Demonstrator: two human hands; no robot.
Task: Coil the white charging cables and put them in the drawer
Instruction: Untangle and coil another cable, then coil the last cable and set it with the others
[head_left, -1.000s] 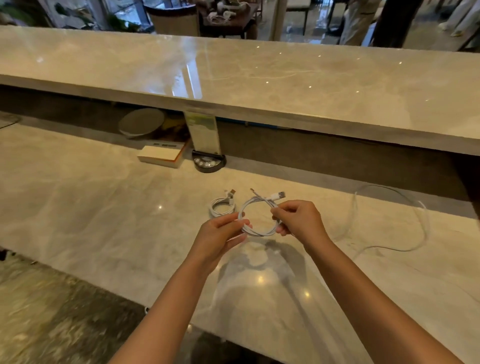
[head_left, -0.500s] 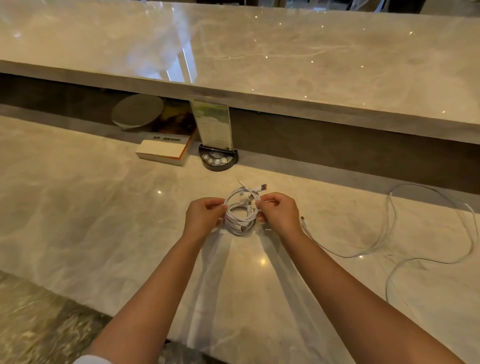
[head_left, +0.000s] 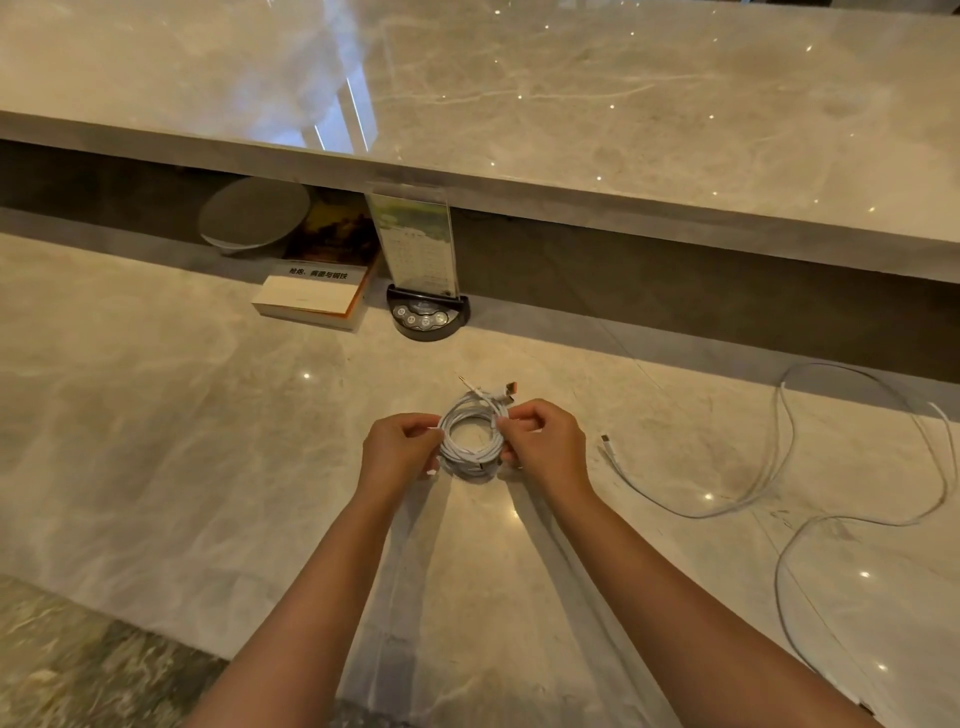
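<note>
Both hands hold a bundle of coiled white cables over the marble counter.

The left hand pinches the left side of the coiled cables with curled fingers, and the right hand grips the right side the same way; plug ends stick out at the top of the bundle (one has an orange tip). The coil sits low over the counter, whether touching it I cannot tell. A loose white cable sprawls uncoiled to the right. Behind, under the raised ledge, stand a book, a round grey dish and a menu stand.
</note>
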